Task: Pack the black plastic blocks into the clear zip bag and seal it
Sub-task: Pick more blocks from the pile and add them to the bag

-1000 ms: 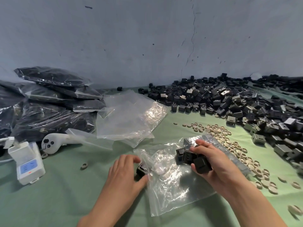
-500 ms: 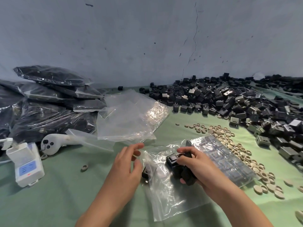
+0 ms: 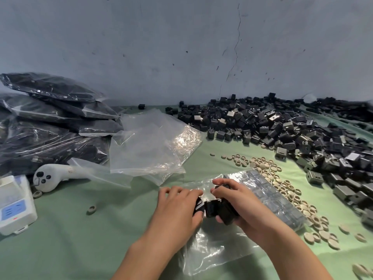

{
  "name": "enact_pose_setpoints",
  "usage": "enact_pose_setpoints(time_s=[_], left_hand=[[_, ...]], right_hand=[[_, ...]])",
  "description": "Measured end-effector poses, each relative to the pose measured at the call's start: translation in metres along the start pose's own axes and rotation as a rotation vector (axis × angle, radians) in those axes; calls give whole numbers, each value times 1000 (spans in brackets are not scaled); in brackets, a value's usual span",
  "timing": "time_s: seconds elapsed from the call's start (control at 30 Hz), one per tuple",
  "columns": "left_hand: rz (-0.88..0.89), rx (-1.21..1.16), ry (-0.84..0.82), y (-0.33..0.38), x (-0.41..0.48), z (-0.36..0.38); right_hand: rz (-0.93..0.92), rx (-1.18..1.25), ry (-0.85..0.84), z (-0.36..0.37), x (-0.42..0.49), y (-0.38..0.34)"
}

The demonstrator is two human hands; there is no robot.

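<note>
Since a second ago my left hand (image 3: 177,209) has closed in to meet my right hand (image 3: 240,207), both curled around a clutch of black blocks (image 3: 218,209) over the clear zip bag (image 3: 214,251) near the table's (image 3: 80,249) front edge, so loading proceeds, sealing pending.

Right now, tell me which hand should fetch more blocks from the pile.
Right. The right hand is nearer the pile, which lies to the far right, though it holds blocks now. The left hand sits at the bag on the side away from the pile and would likely have to cross over.
</note>
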State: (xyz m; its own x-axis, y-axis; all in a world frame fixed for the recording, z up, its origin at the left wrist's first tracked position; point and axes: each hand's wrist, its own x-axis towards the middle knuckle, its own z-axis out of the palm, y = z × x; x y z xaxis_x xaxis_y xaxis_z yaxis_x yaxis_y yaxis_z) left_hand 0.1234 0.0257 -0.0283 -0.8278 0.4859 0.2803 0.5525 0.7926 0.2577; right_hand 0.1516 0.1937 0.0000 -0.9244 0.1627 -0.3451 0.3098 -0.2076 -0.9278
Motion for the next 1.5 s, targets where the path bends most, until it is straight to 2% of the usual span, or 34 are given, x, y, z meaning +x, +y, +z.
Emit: enact_pose_setpoints(time_s=[0.07, 0.13, 0.2, 0.3, 0.37, 0.47, 0.6, 0.7, 0.87, 1.03, 1.13, 1.43, 1.5], left_hand=[[-29, -103, 75, 2, 2, -3], [-131, -232, 182, -5, 2, -15], [-253, -215, 244, -24, -3, -27], [-444, -32, 115, -52, -23, -35], [-486, 40, 47, -59, -37, -34], [-394, 34, 95, -56, -49, -36], [-111, -5, 36, -44, -60, -35], [13, -81, -59, -39, -66, -27], [89, -111, -43, -38, -66, -22], [154, -132, -62, -31, -60, -20], [177, -155, -92, -27, -57, -16], [185, -96, -97, -26, -51, -9], [195, -74, -94, -26, -50, -9]], right_hand=[[-2, 71, 32, -1, -1, -2], [12, 190, 63, -4, -2, -4], [51, 350, 87, -7, -5, -6], [142, 638, 82, -11, -9, -9], [172, 780, 33, -11, -13, -9], [178, 893, 18, -8, -17, -5], [191, 916, 19, 0, -22, 1], [225, 861, -15, 2, -28, 4], [300, 666, -22, 7, -43, 13], [103, -21, -50, 21, -49, 26], [25, -267, -76, 28, -49, 31], [-52, -504, -13, 43, -45, 32], [-56, -497, -15, 45, -44, 32]])
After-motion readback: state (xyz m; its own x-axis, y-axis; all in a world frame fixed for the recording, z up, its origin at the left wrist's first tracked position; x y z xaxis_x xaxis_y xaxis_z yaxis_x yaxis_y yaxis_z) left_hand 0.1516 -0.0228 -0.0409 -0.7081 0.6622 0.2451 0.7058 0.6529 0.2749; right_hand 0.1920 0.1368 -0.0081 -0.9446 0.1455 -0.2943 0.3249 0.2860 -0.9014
